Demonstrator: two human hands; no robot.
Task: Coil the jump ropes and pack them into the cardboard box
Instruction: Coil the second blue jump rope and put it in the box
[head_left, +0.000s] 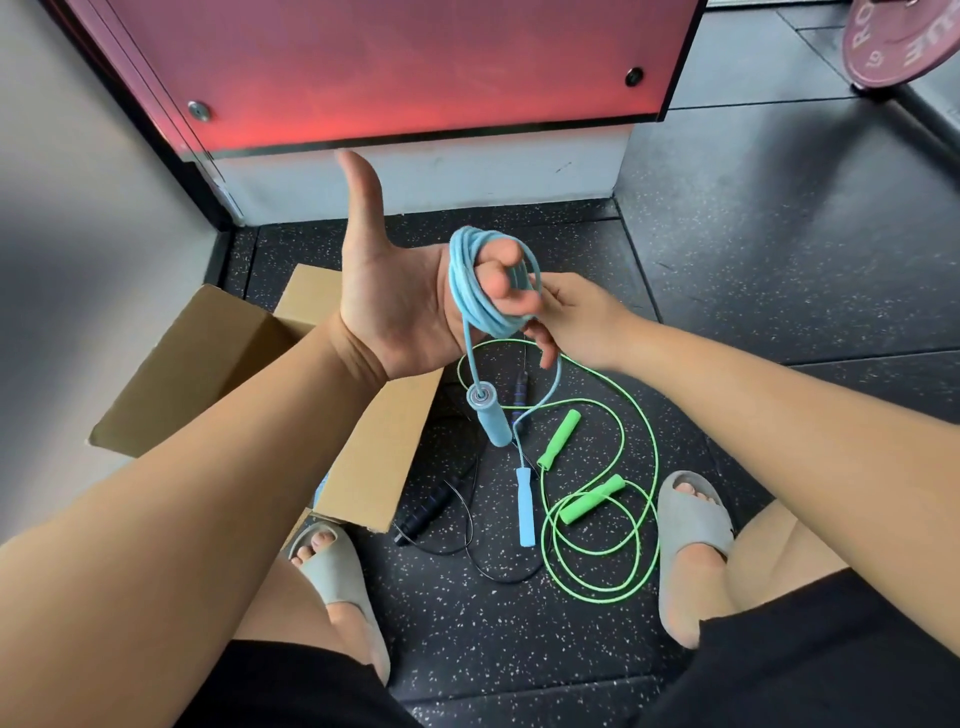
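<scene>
The light blue jump rope (470, 291) is wound in several loops round the curled fingers of my left hand (395, 291), whose palm faces me with the thumb up. My right hand (571, 317) pinches the blue cord at the coil's right side. One blue handle (488, 415) hangs below the coil; the other blue handle (525, 506) lies on the floor. A green jump rope (613, 519) lies loose on the floor. A black jump rope (426, 512) lies beside it. The open cardboard box (208, 364) stands under my left forearm.
Both my feet in grey sandals (693, 525) frame the ropes on the speckled black floor. A red padded panel (395, 67) stands ahead, a grey wall at left, and a weight plate (904, 41) at the upper right.
</scene>
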